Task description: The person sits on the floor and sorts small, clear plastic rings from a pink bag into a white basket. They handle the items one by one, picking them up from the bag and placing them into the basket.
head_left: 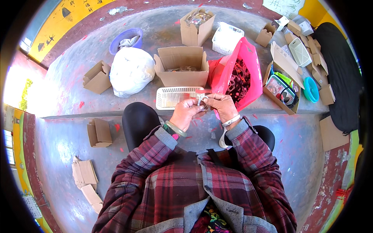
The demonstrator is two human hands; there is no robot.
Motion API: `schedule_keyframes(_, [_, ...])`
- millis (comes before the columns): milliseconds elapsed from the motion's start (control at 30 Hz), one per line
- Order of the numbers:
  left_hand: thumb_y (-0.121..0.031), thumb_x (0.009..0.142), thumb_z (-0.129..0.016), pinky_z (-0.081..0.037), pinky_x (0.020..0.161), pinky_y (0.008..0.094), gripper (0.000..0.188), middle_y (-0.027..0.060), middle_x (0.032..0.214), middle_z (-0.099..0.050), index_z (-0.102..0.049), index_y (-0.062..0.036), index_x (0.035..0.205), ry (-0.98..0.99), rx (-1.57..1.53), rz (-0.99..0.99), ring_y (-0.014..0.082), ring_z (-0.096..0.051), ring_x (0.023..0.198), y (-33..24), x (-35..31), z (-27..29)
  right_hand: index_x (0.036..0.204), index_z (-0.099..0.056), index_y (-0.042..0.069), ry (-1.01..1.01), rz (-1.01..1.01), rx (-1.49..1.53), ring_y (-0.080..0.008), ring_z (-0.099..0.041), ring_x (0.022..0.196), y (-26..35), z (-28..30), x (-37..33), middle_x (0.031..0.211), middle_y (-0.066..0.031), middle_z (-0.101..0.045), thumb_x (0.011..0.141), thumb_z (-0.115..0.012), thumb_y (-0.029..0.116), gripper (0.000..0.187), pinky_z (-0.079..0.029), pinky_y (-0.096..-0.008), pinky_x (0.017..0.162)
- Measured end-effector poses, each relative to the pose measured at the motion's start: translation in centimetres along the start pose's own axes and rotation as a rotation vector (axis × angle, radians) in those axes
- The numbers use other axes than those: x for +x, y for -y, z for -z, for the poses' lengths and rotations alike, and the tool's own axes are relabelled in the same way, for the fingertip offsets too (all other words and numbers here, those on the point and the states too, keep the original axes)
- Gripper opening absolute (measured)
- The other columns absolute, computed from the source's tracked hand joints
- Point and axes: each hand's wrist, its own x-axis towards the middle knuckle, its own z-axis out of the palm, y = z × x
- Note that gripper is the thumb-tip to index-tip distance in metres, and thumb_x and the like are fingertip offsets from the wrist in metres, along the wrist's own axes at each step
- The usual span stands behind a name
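Close together in front of my knees, my left hand (184, 114) and my right hand (222, 105) are both closed at the fingertips on a small pale loop (201, 100). What it is made of is too small to tell. A thin red strip (203, 91) shows just beyond my fingertips; whether it joins the loop I cannot tell. Behind my left hand lies a shallow white plastic basket (160, 100). Past my right hand stands a bright pink bag (253, 77), its mouth open on many dark red and pink loops (238, 82).
An open cardboard box (182, 79) stands beyond the basket, with a white sack (132, 73) and purple basin (113, 47) to its left. A carton of mixed items (289, 110) and a teal ring-shaped container (312, 90) sit right. Flattened cardboard (84, 173) lies lower left.
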Motion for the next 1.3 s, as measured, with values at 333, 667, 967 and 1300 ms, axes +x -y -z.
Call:
schedule_keyframes(333, [-0.009,0.088,-0.051,-0.051,0.077,0.0279,0.023,0.0088,0.100,-0.059,-0.055,0.0037,0.106,-0.054,0.027,0.022,0.0163,-0.059,0.087,-1.2,-0.4,-0.5,0.088,-0.065,-0.003,0.027,-0.017,-0.037,-0.0088,-0.057,0.060,0.5,-0.2,-0.4,0.072,-0.0055,-0.064,0.078,-0.064,0.009,0.015,-0.045,-0.0213,0.057])
schedule_keyframes(667, [-0.006,0.089,-0.048,-0.049,0.084,0.0331,0.022,0.0114,0.101,-0.059,-0.054,0.0065,0.105,-0.051,-0.155,-0.084,0.0189,-0.058,0.091,-0.7,-0.2,-0.1,0.091,-0.064,-0.002,0.024,-0.064,0.054,-0.0119,-0.061,0.065,0.3,0.0,0.0,0.078,-0.0071,-0.065,0.081,-0.062,0.016,0.021,-0.048,-0.0226,0.057])
schedule_keyframes(967, [-0.008,0.089,-0.047,-0.049,0.083,0.0323,0.024,0.0116,0.103,-0.059,-0.053,0.0058,0.108,0.006,-0.171,-0.029,0.0187,-0.058,0.093,-1.0,-0.2,-0.1,0.088,-0.063,-0.006,-0.044,0.038,0.028,-0.0131,-0.059,0.060,0.1,-0.1,0.1,0.070,-0.0093,-0.064,0.081,-0.062,0.012,0.019,-0.047,-0.0234,0.054])
schedule_keyframes(1300, [-0.011,0.090,-0.046,-0.050,0.078,0.0297,0.023,0.0107,0.099,-0.059,-0.054,0.0053,0.104,-0.094,-0.175,-0.029,0.0180,-0.059,0.088,-1.4,-0.1,0.1,0.083,-0.064,-0.004,0.007,0.067,-0.228,-0.0098,-0.056,0.061,-0.2,0.2,0.5,0.068,-0.0050,-0.062,0.079,-0.064,0.015,0.019,-0.045,-0.0224,0.057])
